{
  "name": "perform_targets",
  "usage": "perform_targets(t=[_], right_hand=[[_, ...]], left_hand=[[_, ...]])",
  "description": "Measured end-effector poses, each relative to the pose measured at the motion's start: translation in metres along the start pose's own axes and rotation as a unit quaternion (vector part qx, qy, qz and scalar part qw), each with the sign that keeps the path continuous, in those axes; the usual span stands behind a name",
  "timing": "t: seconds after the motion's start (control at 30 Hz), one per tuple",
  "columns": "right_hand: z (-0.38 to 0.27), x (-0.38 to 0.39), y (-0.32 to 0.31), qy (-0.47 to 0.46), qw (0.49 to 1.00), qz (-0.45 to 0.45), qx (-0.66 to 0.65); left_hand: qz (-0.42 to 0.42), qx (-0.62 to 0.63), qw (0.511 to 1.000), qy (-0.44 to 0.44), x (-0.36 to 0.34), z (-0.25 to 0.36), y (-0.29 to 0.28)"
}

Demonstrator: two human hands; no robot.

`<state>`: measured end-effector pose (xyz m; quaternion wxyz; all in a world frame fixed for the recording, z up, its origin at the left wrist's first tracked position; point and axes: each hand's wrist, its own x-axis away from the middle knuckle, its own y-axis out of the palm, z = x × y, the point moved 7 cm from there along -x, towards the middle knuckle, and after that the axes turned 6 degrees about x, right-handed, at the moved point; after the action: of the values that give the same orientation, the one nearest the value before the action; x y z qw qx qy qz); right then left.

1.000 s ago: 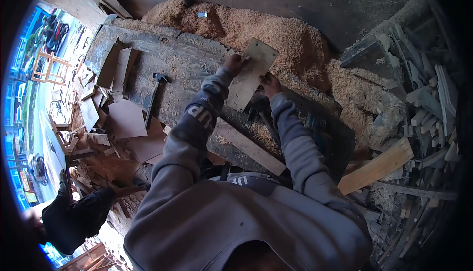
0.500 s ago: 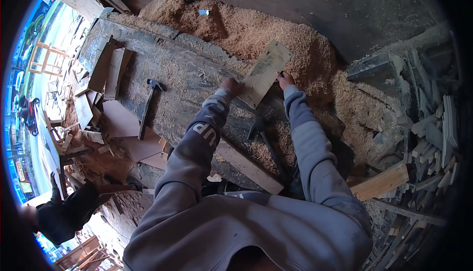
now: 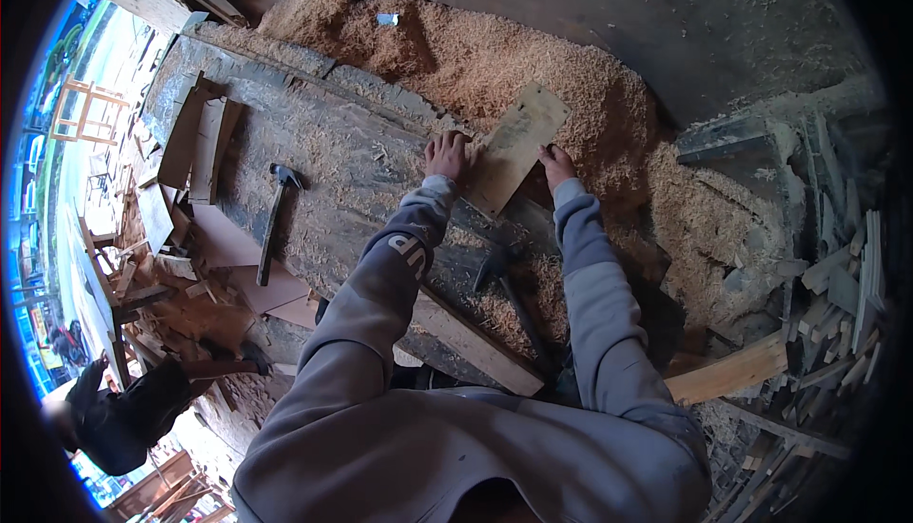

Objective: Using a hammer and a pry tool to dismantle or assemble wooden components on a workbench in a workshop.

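A flat rectangular wooden board (image 3: 518, 147), with small holes near its corners, lies aslant over the far edge of the workbench and the sawdust. My right hand (image 3: 557, 165) pinches the board's right edge, thumb on top. On the left side my left hand (image 3: 446, 156) rests back-up on the bench, fingers apart, its thumb side close to the board's edge. Whether the left thumb touches the board I cannot tell. Nearer to me, a dark hammer (image 3: 514, 290) lies between my forearms. Another hammer (image 3: 275, 214) with a claw head lies to the left.
Wood shavings (image 3: 475, 52) are heaped against the far wall. The worn workbench (image 3: 352, 124) carries scattered shavings and several wooden pieces (image 3: 204, 143) at its left end. A thick beam (image 3: 480, 342) lies close to me. Stacked offcuts (image 3: 837, 304) stand at right; a person (image 3: 143, 409) is at lower left.
My left hand has loosened from the board's left edge and its fingers now spread over the bench. My right hand still grips the opposite edge. The board has barely shifted.
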<state>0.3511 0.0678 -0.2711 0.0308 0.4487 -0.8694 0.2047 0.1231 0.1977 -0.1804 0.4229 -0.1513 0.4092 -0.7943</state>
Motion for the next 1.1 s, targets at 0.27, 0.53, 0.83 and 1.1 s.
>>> perform_targets(t=[0.27,0.53,0.83,1.1], right_hand=[[-0.019,0.003,0.0,-0.014,0.999,0.041,0.009],[-0.12,0.174,-0.024,-0.108,0.954,0.205,0.19],[-0.058,0.351,0.025,0.006,0.909,0.019,0.416],[-0.066,0.34,0.028,-0.016,0.88,0.012,0.474]], left_hand=[[0.019,-0.047,0.998,0.028,-0.002,-0.003,0.014],[0.002,-0.049,0.998,0.035,-0.001,0.013,0.002],[-0.025,-0.047,0.998,0.014,-0.002,0.008,0.008],[-0.115,0.054,0.991,-0.034,-0.011,0.009,0.016]])
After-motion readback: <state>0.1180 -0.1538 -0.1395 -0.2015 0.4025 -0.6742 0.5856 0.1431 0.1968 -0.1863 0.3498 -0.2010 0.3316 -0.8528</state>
